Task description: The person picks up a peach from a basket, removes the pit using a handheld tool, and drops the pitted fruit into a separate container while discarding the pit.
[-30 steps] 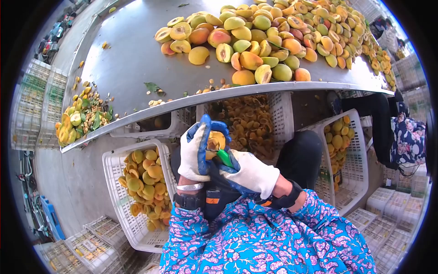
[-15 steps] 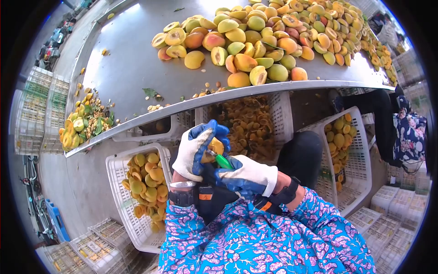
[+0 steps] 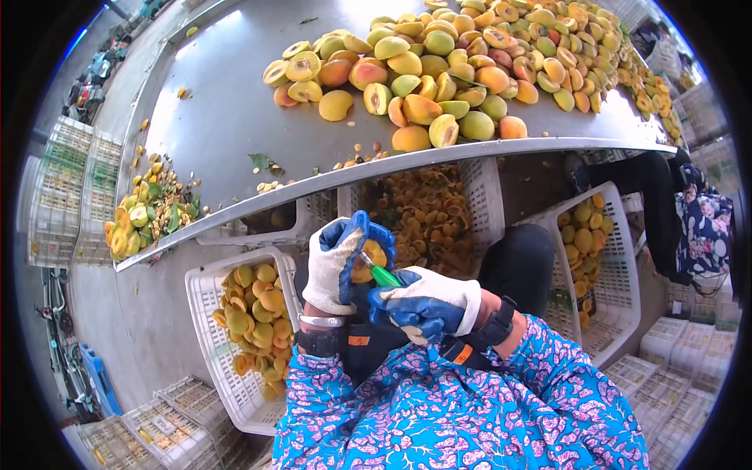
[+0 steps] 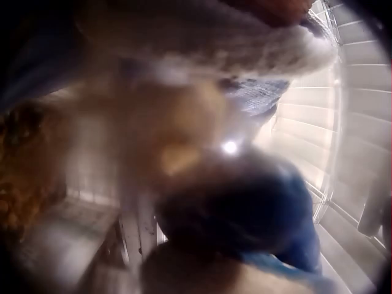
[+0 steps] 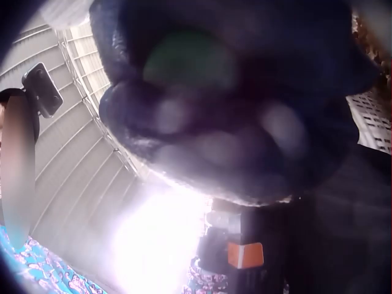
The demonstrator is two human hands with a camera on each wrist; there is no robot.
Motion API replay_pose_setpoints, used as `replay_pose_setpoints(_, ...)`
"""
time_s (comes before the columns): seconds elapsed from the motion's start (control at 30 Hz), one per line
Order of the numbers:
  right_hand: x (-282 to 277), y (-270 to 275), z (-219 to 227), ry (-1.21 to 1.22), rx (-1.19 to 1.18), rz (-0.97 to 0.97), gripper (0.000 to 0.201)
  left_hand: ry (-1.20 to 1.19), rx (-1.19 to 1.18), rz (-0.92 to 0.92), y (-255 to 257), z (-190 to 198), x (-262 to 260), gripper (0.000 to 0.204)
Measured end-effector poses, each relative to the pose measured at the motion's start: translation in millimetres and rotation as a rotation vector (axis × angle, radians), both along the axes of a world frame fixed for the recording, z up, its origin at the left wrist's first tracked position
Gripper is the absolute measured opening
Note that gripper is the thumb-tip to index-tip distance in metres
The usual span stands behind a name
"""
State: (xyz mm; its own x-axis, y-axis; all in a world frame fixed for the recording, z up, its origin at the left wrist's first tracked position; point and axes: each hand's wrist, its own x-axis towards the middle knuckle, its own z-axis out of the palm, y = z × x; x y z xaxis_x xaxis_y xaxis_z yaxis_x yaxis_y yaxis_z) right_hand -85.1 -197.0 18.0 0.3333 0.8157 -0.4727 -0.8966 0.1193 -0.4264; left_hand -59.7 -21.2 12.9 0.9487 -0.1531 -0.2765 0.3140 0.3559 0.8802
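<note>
One piece of yellow fruit point(image 3: 377, 253) is shown in the head view, grasped by the left hand point(image 3: 330, 268); the gloved fingers are curled round it, presumably so that it is steadied against the tool. A green-handled tool point(image 3: 385, 276) is gripped by the right hand point(image 3: 432, 304), with its metal shaft directed at the fruit; the handle is held in a closed grasp, probably for control of the tip. Whether the flesh has been entered cannot be told. A pile of halved fruit point(image 3: 470, 74) is carried on the desk point(image 3: 227, 106) and extends to the near edge, apparently for easy reach. A left crate point(image 3: 211, 348) is placed just beside the person, and a middle crate point(image 3: 487, 200) is set partly beneath the desk beyond the hands; both positions appear suited to short arm movements.

In the left wrist view, strong blur is present. A pale yellow patch, probably the same fruit, is seen; the grasp cannot be confirmed from it.

In the right wrist view, a blurred green area, probably the handle, is enclosed by dark blue glove fingers.
</note>
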Motion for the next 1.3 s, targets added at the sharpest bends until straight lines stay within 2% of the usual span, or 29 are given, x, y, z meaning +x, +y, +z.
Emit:
replay_pose_setpoints(0.03,0.5,-1.4,3.0,0.099,0.048,0.009,0.017,0.012,0.001,-0.016,-0.2,0.9,0.8,0.037)
replay_pose_setpoints(0.07,-1.1,4.3,-7.9,-0.013,-0.083,0.016,0.016,0.024,0.003,-0.028,0.4,2.8,1.6,0.038)
replay_pose_setpoints(0.17,-0.5,5.4,-6.9,-0.401,-0.214,0.099,0.015,0.023,0.042,-0.010,0.3,-0.4,-0.7,0.041)
replay_pose_setpoints(0.27,4.1,-4.1,8.0,0.170,0.139,0.075,0.016,-0.003,0.004,0.055,-3.0,-1.7,-3.7,0.043)
replay_pose_setpoints(0.37,-3.5,3.0,-1.0,0.330,0.336,-0.041,0.016,-0.049,-0.033,0.159,-8.5,1.5,-6.9,0.044)
replay_pose_setpoints(0.4,-3.4,5.9,-0.1,0.275,0.260,-0.019,0.018,-0.060,-0.018,0.196,-9.8,-0.6,-7.7,0.044)
replay_pose_setpoints(0.5,-0.9,8.3,-1.6,-0.291,-0.245,0.098,0.021,-0.043,0.007,0.181,-10.3,-3.3,-9.9,0.044)
replay_pose_setpoints(0.63,0.4,8.1,-1.5,-0.444,-0.377,0.153,0.018,-0.035,0.033,0.056,-10.0,-3.6,-8.8,0.047)
replay_pose_setpoints(0.67,-0.2,3.7,5.6,-0.329,-0.306,0.136,0.020,-0.012,0.013,0.028,-7.6,-3.5,-7.7,0.046)
replay_pose_setpoints(0.8,-11.3,-4.0,-0.3,0.300,0.250,0.012,0.024,0.010,0.037,0.002,-7.2,2.2,-9.5,0.045)
replay_pose_setpoints(0.9,-18.6,5.7,-7.2,0.389,0.318,-0.075,0.028,0.004,-0.067,0.068,-8.3,2.2,-8.6,0.045)
replay_pose_setpoints(1.03,-21.8,23.0,-26.0,0.563,0.791,-0.075,0.034,-0.077,-0.091,0.180,-5.6,0.6,-6.4,0.044)
replay_pose_setpoints(1.07,-24.9,23.3,-22.5,0.491,0.842,-0.046,0.034,0.007,-0.243,0.233,-2.8,-7.2,-3.5,0.044)
replay_pose_setpoints(1.1,-28.2,21.3,-14.7,0.422,0.775,-0.081,0.036,0.012,-0.237,0.236,2.1,-11.9,-1.0,0.043)
replay_pose_setpoints(1.17,-19.4,16.4,10.8,0.280,0.476,-0.189,0.029,0.067,-0.367,0.324,3.6,-5.8,2.2,0.041)
replay_pose_setpoints(1.2,-12.2,12.7,9.7,0.211,0.378,-0.231,0.028,0.064,-0.534,0.279,7.2,-6.3,4.0,0.039)
replay_pose_setpoints(1.3,-1.2,-11.9,9.4,-0.018,0.100,-0.276,0.027,0.085,-0.664,0.344,12.9,-5.4,2.1,0.029)
